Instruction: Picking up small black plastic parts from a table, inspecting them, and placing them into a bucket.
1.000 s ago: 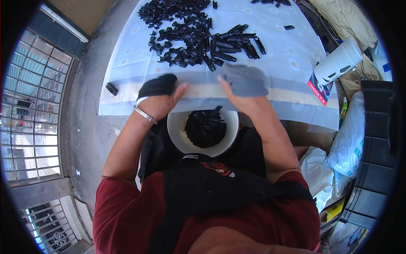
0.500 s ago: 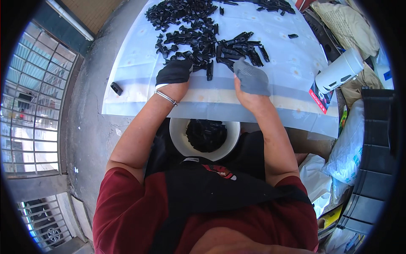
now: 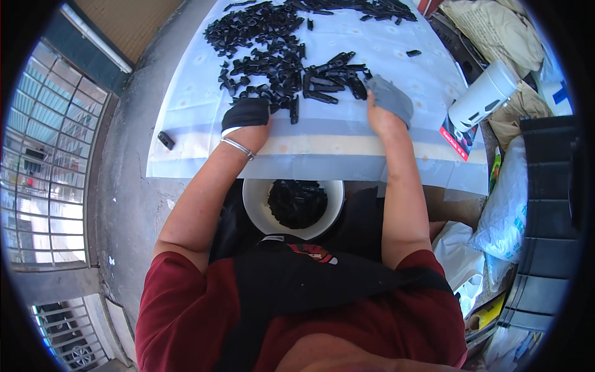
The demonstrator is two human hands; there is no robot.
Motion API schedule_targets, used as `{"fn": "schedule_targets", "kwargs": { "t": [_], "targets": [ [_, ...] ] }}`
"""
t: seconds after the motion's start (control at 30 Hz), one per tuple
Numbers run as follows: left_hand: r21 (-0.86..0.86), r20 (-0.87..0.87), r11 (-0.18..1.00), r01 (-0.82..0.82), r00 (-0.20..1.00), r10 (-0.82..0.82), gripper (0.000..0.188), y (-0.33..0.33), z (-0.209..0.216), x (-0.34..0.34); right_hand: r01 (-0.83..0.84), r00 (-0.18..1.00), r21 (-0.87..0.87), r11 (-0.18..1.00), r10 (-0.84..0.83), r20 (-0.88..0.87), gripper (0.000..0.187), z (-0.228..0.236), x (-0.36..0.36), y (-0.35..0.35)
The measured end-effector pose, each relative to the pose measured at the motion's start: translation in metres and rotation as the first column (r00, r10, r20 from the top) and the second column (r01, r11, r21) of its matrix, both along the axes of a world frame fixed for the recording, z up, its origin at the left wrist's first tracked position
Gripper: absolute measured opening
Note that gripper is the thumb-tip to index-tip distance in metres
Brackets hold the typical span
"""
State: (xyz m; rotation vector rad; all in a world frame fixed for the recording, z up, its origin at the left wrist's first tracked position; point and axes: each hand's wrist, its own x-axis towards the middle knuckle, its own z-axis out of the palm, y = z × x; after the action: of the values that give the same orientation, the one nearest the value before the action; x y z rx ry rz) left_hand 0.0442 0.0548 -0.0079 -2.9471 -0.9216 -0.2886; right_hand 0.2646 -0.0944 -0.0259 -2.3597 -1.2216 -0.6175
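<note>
Picking seems underway — small black pieces [image 3: 277, 63] just beyond the curled left hand [image 3: 248, 116], long black strips [image 3: 325, 82] just left of the half-curled right hand [image 3: 390, 104], any grip hidden from me — and likely wants a firm pinch next.

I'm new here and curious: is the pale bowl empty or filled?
Partly filled: black pieces cover the bottom of the bowl, while its pale inner wall shows around them; depth is unclear.
</note>
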Motion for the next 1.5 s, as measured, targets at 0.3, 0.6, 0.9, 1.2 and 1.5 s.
{"fn": "schedule_targets", "kwargs": {
  "t": [0.3, 0.6, 0.9, 1.2, 1.5],
  "targets": [
    [-0.083, 0.288, 0.995, 0.055, 0.957, -0.029, 0.03, 0.013, -0.016, -0.027, -0.331, 0.931, -0.077, 0.94, 0.313, -0.188, 0.025, 0.01, -0.052, 0.0],
    [-0.911, 0.394, 0.278, 0.304, 0.841, 0.372, 0.02, -0.062, 0.006, -0.043, -0.727, 0.573, 0.272, 0.63, 0.776, -0.265, 0.027, 0.018, -0.112, -0.018],
    [-0.867, 0.436, 0.4, 0.296, 0.839, 0.324, 0.021, -0.07, -0.004, -0.051, -0.715, 0.647, 0.227, 0.662, 0.749, -0.145, 0.024, 0.008, -0.123, -0.017],
    [-0.855, 0.513, 0.337, 0.394, 0.736, 0.441, 0.038, -0.064, -0.002, -0.05, -0.726, 0.572, 0.188, 0.662, 0.732, -0.37, 0.03, 0.025, -0.116, -0.018],
    [-0.729, 0.551, 0.583, 0.359, 0.813, 0.187, 0.04, -0.061, 0.009, -0.051, -0.733, 0.639, 0.111, 0.671, 0.736, -0.225, 0.027, 0.02, -0.112, -0.028]
  ]
}}
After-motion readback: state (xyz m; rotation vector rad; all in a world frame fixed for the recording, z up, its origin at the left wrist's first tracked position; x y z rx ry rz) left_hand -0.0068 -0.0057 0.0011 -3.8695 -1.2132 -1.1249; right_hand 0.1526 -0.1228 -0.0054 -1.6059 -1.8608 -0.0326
